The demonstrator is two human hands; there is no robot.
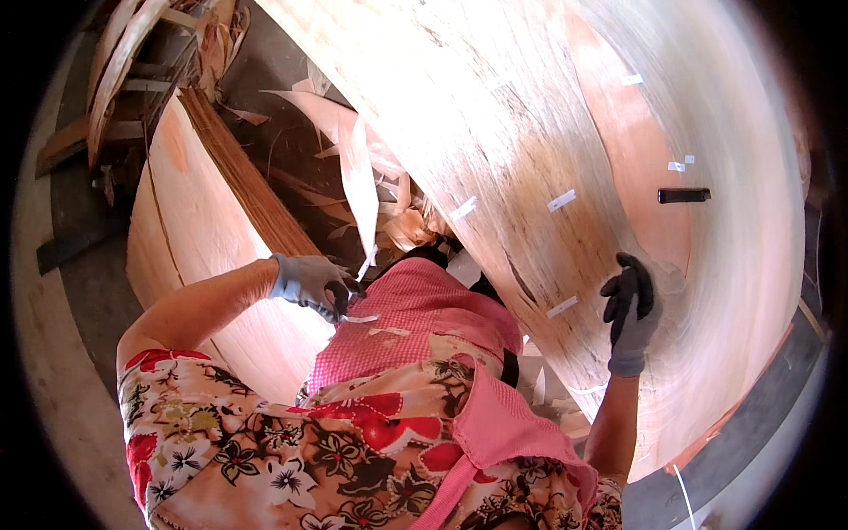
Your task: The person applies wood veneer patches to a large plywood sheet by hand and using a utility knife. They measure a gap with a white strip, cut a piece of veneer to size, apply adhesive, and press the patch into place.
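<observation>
My left hand (314,284), in a grey glove with dark fingers, is closed by my pink checked apron. Its fingertips meet the end of a short white tape strip (361,318) and seem to pinch it. Over the large pale wood veneer sheet (548,132) is my right hand (631,305), gloved the same way. Its fingers are slightly bent and apart, with nothing visible in them. Nearby on the veneer, tape pieces (561,201) lie across a dark, cracked band in the grain. A small black bar-shaped object (684,195) rests on the sheet beyond my right hand.
At the left stands a thick stack of veneer sheets (212,203). Torn veneer scraps (353,168) litter the dark floor between the stack and the large sheet. More curled offcuts (124,53) are heaped at the far left. A white cord (684,495) hangs at the lower right.
</observation>
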